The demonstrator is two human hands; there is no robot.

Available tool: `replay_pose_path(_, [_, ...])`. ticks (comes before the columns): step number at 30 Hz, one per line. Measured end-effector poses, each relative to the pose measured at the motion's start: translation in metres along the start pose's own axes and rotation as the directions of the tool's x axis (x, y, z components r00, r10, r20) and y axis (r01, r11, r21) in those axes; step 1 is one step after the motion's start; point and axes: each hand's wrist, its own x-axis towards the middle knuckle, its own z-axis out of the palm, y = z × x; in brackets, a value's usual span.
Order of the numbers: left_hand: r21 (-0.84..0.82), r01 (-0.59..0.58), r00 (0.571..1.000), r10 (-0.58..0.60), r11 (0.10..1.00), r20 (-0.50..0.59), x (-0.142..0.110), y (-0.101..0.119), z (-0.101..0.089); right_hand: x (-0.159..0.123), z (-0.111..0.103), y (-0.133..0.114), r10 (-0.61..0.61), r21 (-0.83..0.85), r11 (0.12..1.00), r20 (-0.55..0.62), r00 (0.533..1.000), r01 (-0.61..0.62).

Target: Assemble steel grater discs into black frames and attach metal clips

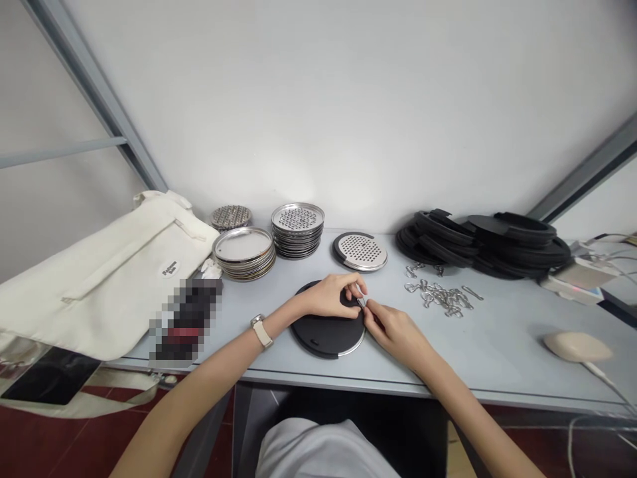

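Note:
A round black plate [326, 335] with a silver edge at its lower right lies in front of me near the table's front edge. Above it, the curled fingers of my left hand [331, 295] meet a small metal wire clip [361, 303] at the plate's right side. My right hand [395, 332] pinches that same clip between thumb and forefinger. The fingertips partly cover the clip. Behind my hands sits a round grater [362, 251] with a black rim part. Off to the right lies a loose pile of similar wire clips [442, 299].
Stacked metal discs [243, 244] and grater discs [297, 219] stand at the back left. Black round parts [438, 236] are heaped at the back right. A cream bag [109, 272] covers the left end. A beige rounded device [577, 346] with a cable lies at right.

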Motion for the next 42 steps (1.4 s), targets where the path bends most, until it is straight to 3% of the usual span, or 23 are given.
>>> replay_pose_path(25, [-0.001, -0.017, 1.0, 0.017, 1.0, 0.0, -0.0003, -0.0004, -0.0009, -0.0009, 0.0001, -0.0024, 0.054, 0.045, 0.997, 0.014, 0.998, -0.055])
replay_pose_path(42, [-0.009, -0.001, 1.0, 0.001, 1.0, -0.001, 0.0, 0.0043, -0.002, -0.0012, -0.0025, -0.0024, 0.019, 0.033, 0.999, 0.014, 1.0, -0.019])
